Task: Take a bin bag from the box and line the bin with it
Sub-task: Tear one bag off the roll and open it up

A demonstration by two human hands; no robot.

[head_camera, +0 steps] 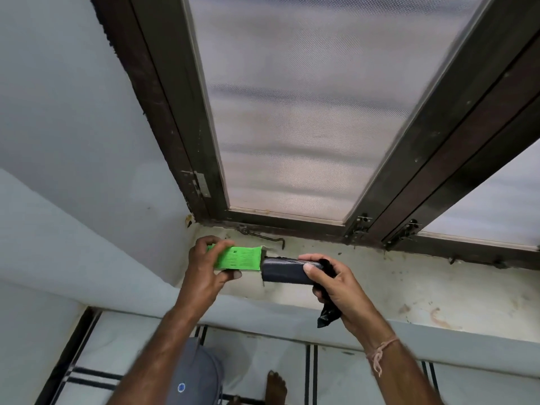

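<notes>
Left hand point(209, 267) clamped on green box point(239, 258), thumb under, fingers over far end. Right hand point(336, 283) gripping dark roll of bin bags point(285, 270), roll's left end at box's open mouth. Loose black bag tail point(328, 315) hanging below right palm. Both held above stained window sill point(409, 290). Window frame point(292, 222) with mesh screen behind. Thread band point(380, 350) on right wrist. Bare foot point(276, 387) on striped floor below.

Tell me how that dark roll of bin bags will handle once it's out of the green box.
The roll of bin bags looks round and tightly wound, so it would probably roll if set on the sill. Its loose end droops limply below the right hand, suggesting thin, floppy film. Its glossy surface may be slippery.
</notes>
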